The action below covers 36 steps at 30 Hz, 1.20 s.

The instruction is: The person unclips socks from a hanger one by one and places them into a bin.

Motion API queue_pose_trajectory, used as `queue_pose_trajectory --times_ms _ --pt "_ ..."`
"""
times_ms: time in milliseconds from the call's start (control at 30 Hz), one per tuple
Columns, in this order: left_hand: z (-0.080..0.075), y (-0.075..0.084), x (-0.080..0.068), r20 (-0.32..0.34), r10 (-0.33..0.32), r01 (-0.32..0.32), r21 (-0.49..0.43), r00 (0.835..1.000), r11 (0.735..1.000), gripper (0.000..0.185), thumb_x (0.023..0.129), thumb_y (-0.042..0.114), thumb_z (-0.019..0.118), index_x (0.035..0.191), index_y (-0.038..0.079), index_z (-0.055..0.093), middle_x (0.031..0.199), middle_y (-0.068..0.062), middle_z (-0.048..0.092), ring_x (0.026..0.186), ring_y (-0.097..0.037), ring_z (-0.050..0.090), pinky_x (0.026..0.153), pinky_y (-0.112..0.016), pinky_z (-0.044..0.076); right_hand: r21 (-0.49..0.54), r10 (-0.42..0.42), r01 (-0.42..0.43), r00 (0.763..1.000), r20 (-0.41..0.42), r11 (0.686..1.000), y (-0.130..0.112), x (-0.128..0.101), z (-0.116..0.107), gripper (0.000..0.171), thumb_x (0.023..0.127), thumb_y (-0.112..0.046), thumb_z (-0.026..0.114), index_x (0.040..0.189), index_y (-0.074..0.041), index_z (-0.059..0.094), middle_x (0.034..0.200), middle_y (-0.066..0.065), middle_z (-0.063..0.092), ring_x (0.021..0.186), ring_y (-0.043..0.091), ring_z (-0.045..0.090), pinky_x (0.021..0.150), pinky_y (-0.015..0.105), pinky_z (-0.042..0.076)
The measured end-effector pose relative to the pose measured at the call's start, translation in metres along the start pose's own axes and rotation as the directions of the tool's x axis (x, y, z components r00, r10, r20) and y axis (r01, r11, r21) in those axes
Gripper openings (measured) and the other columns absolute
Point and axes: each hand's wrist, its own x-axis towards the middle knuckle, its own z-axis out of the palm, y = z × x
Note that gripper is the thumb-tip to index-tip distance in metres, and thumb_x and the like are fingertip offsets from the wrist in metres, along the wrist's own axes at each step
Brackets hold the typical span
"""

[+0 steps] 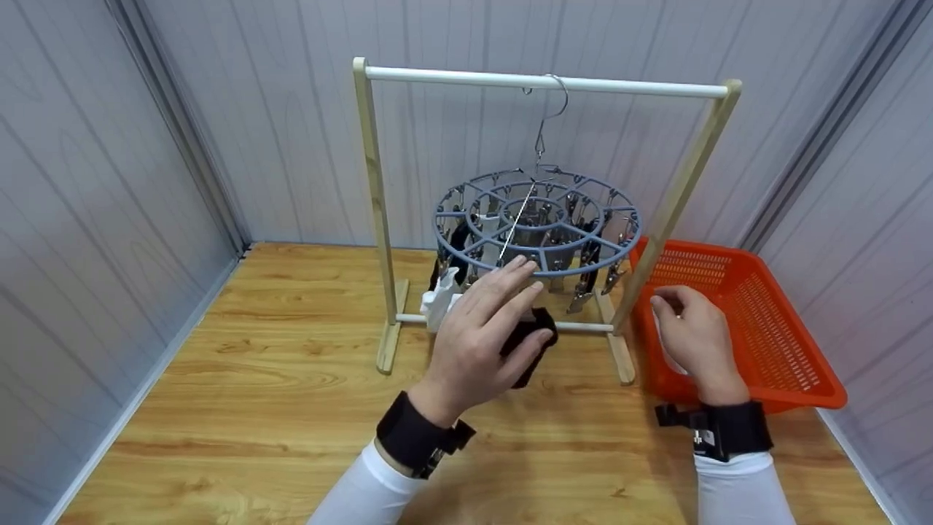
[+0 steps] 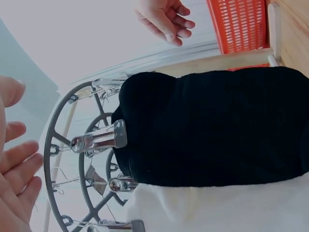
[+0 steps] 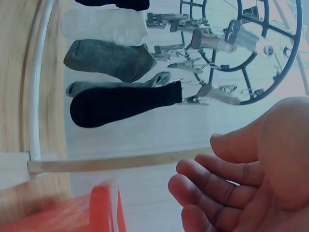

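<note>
— Where was the left hand (image 1: 477, 332)?
— At the middle of the head view, fingers spread straight, gripping nothing, just in front of the black sock (image 1: 531, 341) clipped under the round peg hanger (image 1: 538, 221) at its 6 o'clock rim.
— And the right hand (image 1: 692, 335)?
— At 3 o'clock, fingers loosely curled, its grip empty, over the near rim of the orange basket (image 1: 758, 321) on the wooden counter (image 1: 240, 379).
— Other socks?
— A white sock (image 1: 439, 302) hung at the hanger's 8 o'clock.
</note>
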Motion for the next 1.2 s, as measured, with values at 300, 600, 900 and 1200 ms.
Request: queue_pose_trajectory --times_ms 300,600,900,1200 --pt "-0.010 -0.014 0.000 -0.092 -0.157 0.169 0.137 0.983 0.976 0.055 0.099 0.023 0.078 0.145 -0.006 0.067 0.152 -0.025 0.064 0.150 -0.042 0.054 0.127 -0.060 0.040 0.065 -0.074 0.068 0.992 0.099 0.996 -0.012 -0.001 0.009 0.038 0.118 -0.028 0.057 0.142 -0.001 0.070 0.129 0.021 0.072 0.117 0.034 0.064 0.096 0.047 0.050" --pt "-0.011 -0.017 -0.003 -0.002 -0.207 0.203 0.201 0.978 0.958 0.045 0.105 0.021 0.071 0.141 -0.005 0.070 0.145 -0.020 0.070 0.146 -0.037 0.060 0.130 -0.056 0.037 0.121 -0.173 0.152 0.967 0.190 0.981 -0.021 -0.006 0.022 0.033 0.115 -0.024 0.064 0.139 -0.004 0.073 0.120 0.013 0.077 0.104 0.025 0.069 0.088 0.031 0.057" --pt "-0.009 -0.016 -0.003 0.031 -0.176 0.167 0.183 0.984 0.969 0.042 0.104 0.020 0.071 0.139 -0.003 0.072 0.143 -0.019 0.070 0.140 -0.036 0.063 0.124 -0.059 0.044 0.188 -0.320 0.273 0.899 0.301 0.944 -0.022 -0.009 0.036 0.034 0.110 -0.021 0.074 0.142 -0.008 0.073 0.122 0.006 0.077 0.107 0.023 0.070 0.090 0.032 0.056" --pt "-0.008 -0.012 -0.002 0.054 -0.153 0.145 0.123 0.987 0.982 0.042 0.105 0.019 0.071 0.141 -0.002 0.071 0.145 -0.019 0.070 0.141 -0.035 0.063 0.128 -0.052 0.041 0.231 -0.397 0.328 0.823 0.407 0.916 -0.026 -0.012 0.052 0.061 0.096 -0.037 0.090 0.147 -0.010 0.070 0.133 0.001 0.076 0.118 0.030 0.070 0.099 0.051 0.060"
